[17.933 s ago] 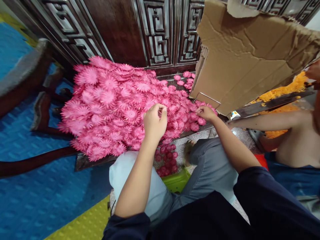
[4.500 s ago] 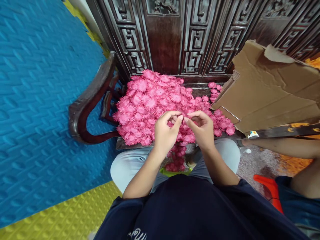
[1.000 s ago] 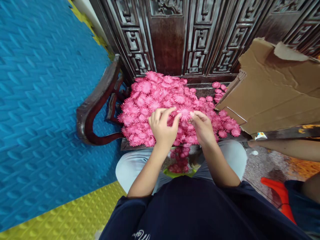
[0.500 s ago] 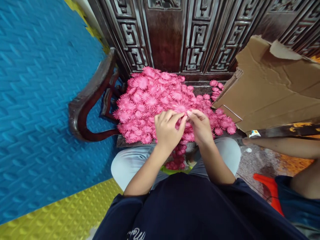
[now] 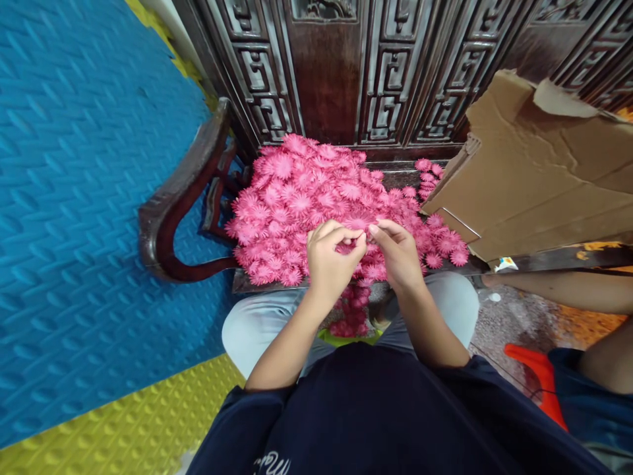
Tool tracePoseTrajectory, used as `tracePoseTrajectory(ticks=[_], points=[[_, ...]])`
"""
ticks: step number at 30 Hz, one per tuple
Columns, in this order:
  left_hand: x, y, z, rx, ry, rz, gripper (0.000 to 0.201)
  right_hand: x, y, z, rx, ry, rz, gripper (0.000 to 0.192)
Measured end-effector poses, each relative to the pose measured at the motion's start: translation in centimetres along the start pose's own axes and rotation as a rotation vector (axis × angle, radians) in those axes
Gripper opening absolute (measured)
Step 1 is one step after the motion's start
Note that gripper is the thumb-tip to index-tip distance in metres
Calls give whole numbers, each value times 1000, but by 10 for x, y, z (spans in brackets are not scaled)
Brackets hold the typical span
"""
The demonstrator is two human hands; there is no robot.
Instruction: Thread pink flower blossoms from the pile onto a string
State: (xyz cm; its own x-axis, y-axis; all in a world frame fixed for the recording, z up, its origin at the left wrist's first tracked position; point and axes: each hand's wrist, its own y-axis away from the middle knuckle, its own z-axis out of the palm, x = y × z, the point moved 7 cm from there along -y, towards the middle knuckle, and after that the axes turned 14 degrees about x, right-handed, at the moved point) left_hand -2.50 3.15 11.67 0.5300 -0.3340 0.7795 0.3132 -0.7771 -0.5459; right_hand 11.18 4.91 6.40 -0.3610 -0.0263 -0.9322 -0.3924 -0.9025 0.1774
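Note:
A large heap of pink artificial flowers (image 5: 297, 198), with thin spiky petals, covers the dark wooden bench seat (image 5: 242, 282). Over its front edge, my left hand (image 5: 332, 258) is closed in a pinch, thumb against forefinger. Close beside it, my right hand (image 5: 397, 254) pinches as well, the fingertips of both hands nearly meeting. Between them is one pink flower (image 5: 359, 223), its petals spread on the far side of my fingers. The exact spot each hand grips is partly hidden by the fingers.
A carved wooden backrest (image 5: 330, 79) rises behind the heap, and a curved armrest (image 5: 163, 218) stands at left. A cardboard box (image 5: 539, 178) sits at right. More flowers (image 5: 353, 310) lie below, between my knees. Another person's leg (image 5: 558, 291) reaches in from the right.
My fingertips have shifted slightly around the flower, and it sits a little lower against them. The left fingers have curled into a rounder pinch. The heap looks the same.

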Motion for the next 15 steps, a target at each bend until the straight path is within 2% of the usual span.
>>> tracePoseTrajectory(ticks=[3, 8, 15], points=[[-2, -1, 0, -37, 112, -77, 12, -4, 1, 0, -6, 3, -44, 14], [-16, -2, 4, -105, 306, -306, 11, -6, 2, 0, -15, 3, -84, 12], [-22, 1, 8, -91, 297, -375, 15, -1, 3, 3, -63, 73, -84, 15]])
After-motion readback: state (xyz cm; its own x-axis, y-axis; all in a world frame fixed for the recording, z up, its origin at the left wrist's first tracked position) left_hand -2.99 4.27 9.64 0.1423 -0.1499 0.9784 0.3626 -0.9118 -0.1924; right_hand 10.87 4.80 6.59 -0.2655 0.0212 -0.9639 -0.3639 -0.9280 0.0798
